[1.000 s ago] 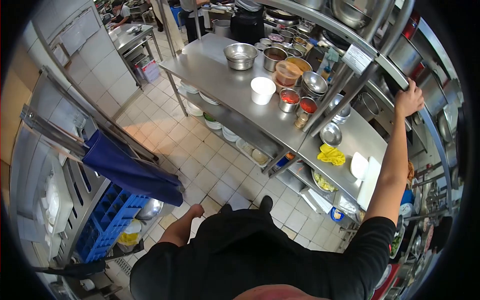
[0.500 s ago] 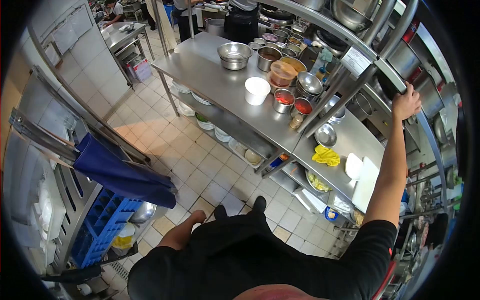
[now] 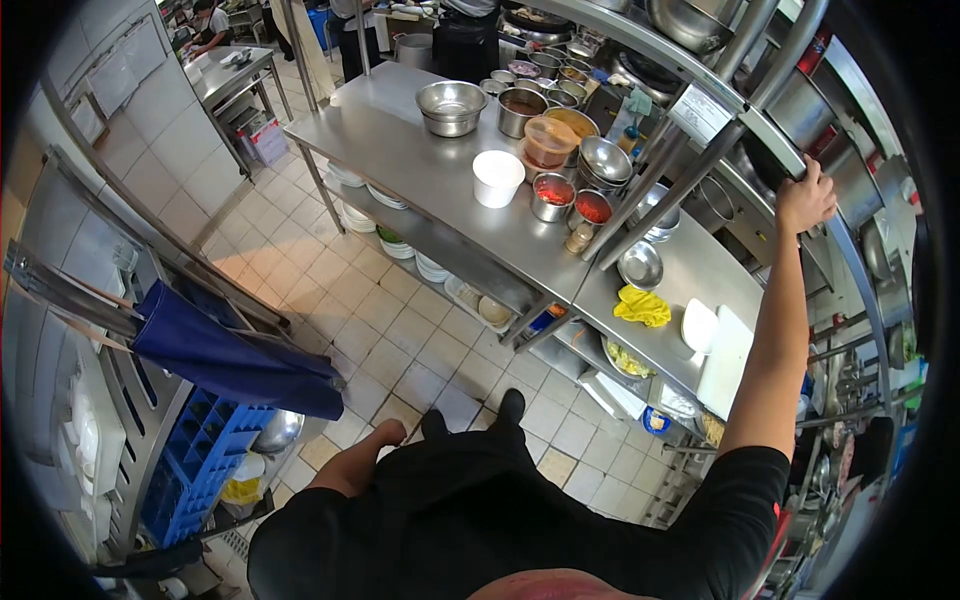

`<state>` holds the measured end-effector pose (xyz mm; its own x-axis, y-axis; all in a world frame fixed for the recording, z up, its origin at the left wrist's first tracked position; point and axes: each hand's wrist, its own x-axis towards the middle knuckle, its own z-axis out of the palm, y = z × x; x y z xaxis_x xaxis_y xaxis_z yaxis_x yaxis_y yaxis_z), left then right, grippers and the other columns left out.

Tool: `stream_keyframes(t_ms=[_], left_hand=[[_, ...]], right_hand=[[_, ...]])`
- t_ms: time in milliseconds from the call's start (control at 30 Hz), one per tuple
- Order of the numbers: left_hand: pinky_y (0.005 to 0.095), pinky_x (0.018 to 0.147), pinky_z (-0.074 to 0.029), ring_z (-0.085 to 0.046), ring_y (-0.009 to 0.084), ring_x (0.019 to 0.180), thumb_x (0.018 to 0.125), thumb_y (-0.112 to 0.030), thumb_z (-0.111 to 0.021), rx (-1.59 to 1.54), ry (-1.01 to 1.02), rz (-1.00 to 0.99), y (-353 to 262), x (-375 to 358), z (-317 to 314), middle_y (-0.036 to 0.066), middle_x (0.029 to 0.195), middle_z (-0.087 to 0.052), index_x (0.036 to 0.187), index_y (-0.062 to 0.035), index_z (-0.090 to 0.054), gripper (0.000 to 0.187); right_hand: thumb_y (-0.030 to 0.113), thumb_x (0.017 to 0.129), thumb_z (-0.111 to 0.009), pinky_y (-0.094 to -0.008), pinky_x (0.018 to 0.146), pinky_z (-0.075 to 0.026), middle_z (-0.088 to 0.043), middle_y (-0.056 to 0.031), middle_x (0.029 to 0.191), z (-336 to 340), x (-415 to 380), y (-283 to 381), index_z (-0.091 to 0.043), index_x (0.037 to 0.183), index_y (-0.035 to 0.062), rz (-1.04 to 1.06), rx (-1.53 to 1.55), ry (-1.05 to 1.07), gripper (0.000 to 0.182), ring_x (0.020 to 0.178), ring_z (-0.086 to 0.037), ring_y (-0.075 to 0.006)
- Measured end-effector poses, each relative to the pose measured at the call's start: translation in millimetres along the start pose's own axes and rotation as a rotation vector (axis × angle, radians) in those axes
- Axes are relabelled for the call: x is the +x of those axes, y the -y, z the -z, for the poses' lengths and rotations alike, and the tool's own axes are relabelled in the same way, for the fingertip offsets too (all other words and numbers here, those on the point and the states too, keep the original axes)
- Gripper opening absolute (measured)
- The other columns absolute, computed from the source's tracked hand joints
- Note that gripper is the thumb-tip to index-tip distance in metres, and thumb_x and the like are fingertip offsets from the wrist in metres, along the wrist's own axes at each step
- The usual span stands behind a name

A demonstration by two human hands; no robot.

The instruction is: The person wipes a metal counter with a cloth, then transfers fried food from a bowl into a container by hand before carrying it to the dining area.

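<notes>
My right hand [image 3: 806,198] is raised at the far right, its fingers curled over the metal edge of the overhead shelf [image 3: 775,138]. Low beside my apron hangs my left hand [image 3: 388,433]; its fingers are mostly hidden, and a small pale patch shows just below it. Below my right arm, a white cutting board [image 3: 728,362], a white dish [image 3: 699,326] and a yellow cloth [image 3: 642,307] lie on the steel counter [image 3: 400,120]. Near them is a steel bowl [image 3: 640,265].
Farther along the counter stand a white tub [image 3: 497,179], stacked steel bowls [image 3: 450,107] and pots of red food [image 3: 552,196]. Plates fill the lower shelf. To the left are a blue rack [image 3: 205,455] and a hanging blue cloth [image 3: 235,350]. Other people stand at the back.
The view has shifted slightly, so the counter and racks sit a little farther left. My right hand stays on the shelf edge; my left hand remains low at my side.
</notes>
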<state>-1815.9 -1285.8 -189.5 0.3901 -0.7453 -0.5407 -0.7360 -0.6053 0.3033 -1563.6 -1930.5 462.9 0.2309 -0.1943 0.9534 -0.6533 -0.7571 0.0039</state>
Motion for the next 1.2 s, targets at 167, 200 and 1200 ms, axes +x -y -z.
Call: stream_keyframes(t_ms=[167, 200, 1200], left_hand=[[0.0381, 0.066, -0.05, -0.061, 0.0291, 0.075, 0.056, -0.018, -0.065, -0.161, -0.055, 0.098, 4, 4, 7, 0.011, 0.076, -0.063, 0.07, -0.0074, -0.066, 0.017], [0.0379, 0.066, -0.05, -0.061, 0.029, 0.075, 0.057, -0.018, -0.065, -0.076, -0.066, 0.038, 5, 5, 6, 0.011, 0.076, -0.063, 0.07, -0.0073, -0.065, 0.017], [0.0378, 0.065, -0.05, -0.061, 0.0292, 0.076, 0.057, -0.02, -0.068, -0.08, 0.064, 0.123, -10, -5, 23, 0.012, 0.075, -0.063, 0.07, -0.0069, -0.066, 0.019]], right_hand=[[0.014, 0.057, -0.067, -0.0396, 0.09, -0.027, -0.051, 0.0016, 0.097, 0, 0, 3, -0.054, 0.102, 0.0316, -0.016, -0.004, -0.021, 0.05, 0.096, -0.047, -0.0221], [0.014, 0.057, -0.067, -0.0395, 0.089, -0.027, -0.051, 0.0017, 0.097, -1, 0, 3, -0.054, 0.101, 0.0316, -0.018, -0.007, -0.025, 0.049, 0.095, -0.047, -0.0221], [0.015, 0.06, -0.064, -0.0388, 0.092, -0.026, -0.051, 0.0016, 0.099, 4, 0, 4, -0.054, 0.102, 0.0314, -0.013, -0.01, -0.001, 0.047, 0.096, -0.046, -0.0224]])
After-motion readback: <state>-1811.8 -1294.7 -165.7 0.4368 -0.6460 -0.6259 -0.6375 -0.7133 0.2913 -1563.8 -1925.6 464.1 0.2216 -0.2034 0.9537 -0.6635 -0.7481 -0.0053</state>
